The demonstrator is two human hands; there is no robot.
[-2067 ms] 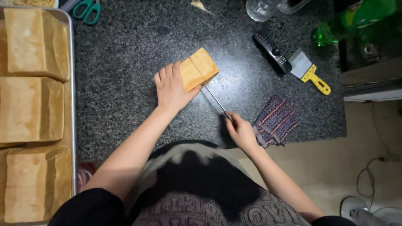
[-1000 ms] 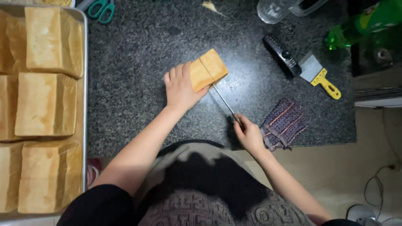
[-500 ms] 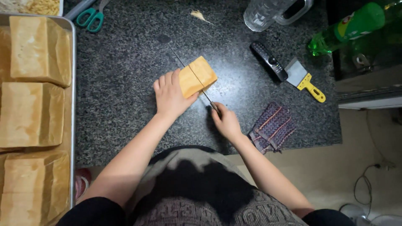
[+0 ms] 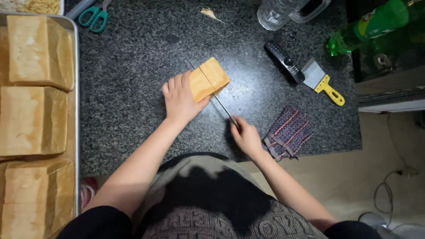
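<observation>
With your left hand (image 4: 180, 99) gripping the loaf (image 4: 209, 79), keep your right hand (image 4: 246, 137), closed on the knife (image 4: 212, 94), sawing level and gently.

Bare left hand (image 4: 180, 101) and right hand (image 4: 246, 138), forearms uncovered. Black sleeves pushed up past elbows. Grey-beige patterned knit top with dark front panel.

A green plastic bottle (image 4: 367, 26) lies tilted at the counter's far right corner, wearing a label (image 4: 369, 24) with a yellow band and a patch of red and white. No screens or signs show. At the top left corner, a tray or box (image 4: 31, 6) of pale shreds is cut off by the edge.
</observation>
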